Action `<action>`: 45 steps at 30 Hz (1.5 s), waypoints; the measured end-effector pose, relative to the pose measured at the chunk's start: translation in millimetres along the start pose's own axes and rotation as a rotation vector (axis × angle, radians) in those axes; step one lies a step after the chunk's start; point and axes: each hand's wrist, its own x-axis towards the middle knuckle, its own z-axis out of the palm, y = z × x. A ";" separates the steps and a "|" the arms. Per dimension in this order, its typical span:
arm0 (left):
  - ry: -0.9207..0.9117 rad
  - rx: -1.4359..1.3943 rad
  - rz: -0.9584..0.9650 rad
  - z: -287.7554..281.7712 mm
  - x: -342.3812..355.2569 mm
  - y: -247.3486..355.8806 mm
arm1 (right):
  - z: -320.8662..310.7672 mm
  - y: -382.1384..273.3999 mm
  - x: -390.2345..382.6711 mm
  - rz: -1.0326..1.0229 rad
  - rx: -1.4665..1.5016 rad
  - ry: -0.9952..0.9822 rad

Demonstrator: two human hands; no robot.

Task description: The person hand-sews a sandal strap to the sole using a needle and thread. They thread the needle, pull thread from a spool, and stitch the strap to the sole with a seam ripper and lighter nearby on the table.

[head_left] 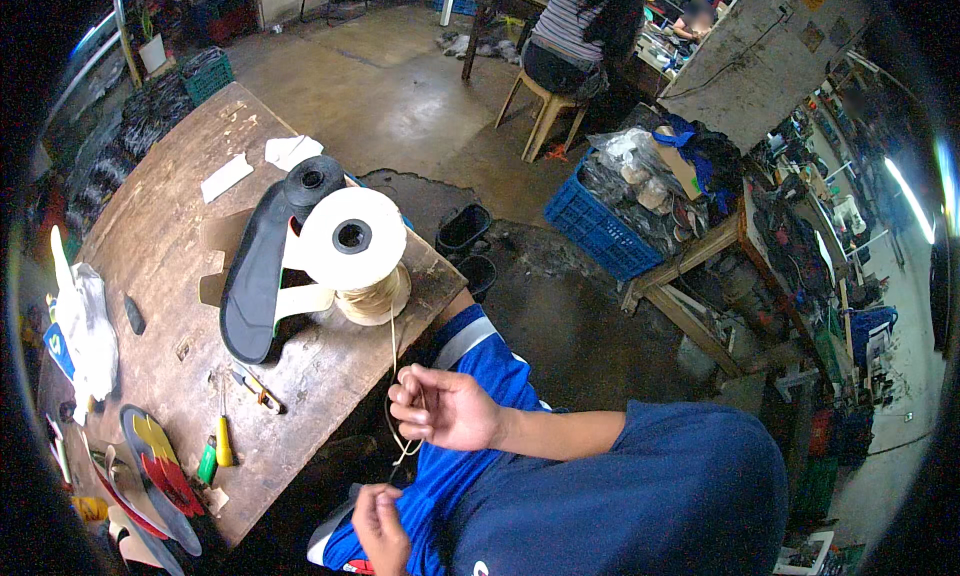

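My right hand is closed on a thin cream cord, which runs down from a large white spool on the wooden table and loops below my fingers. My left hand is lower, over my blue shorts, fingers curled; what they hold, if anything, I cannot make out. Beside the spool lie a black shoe sole and a dark spool. Near the front edge are a yellow-handled awl, a green lighter, a cutting tool and colored insole pieces.
A white plastic bag lies on the table's left. To the right, a blue crate of scraps stands beside wooden framing. A person sits on a stool at the back; another person is farther off.
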 end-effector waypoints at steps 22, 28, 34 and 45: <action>-0.121 0.046 0.069 -23.7 -6.7 43.9 | 37.7 12.8 -20.2 0.130 -1.809 -0.435; -0.116 0.038 0.105 -17.6 -7.4 43.5 | 30.0 14.8 -16.2 0.147 -1.772 -0.559; -0.079 0.013 0.074 -22.8 -9.9 44.7 | 41.6 0.7 -17.2 0.435 -1.569 -0.443; -0.204 -0.086 0.301 -20.8 -5.2 46.5 | 40.2 1.5 -28.6 0.208 -1.600 -0.370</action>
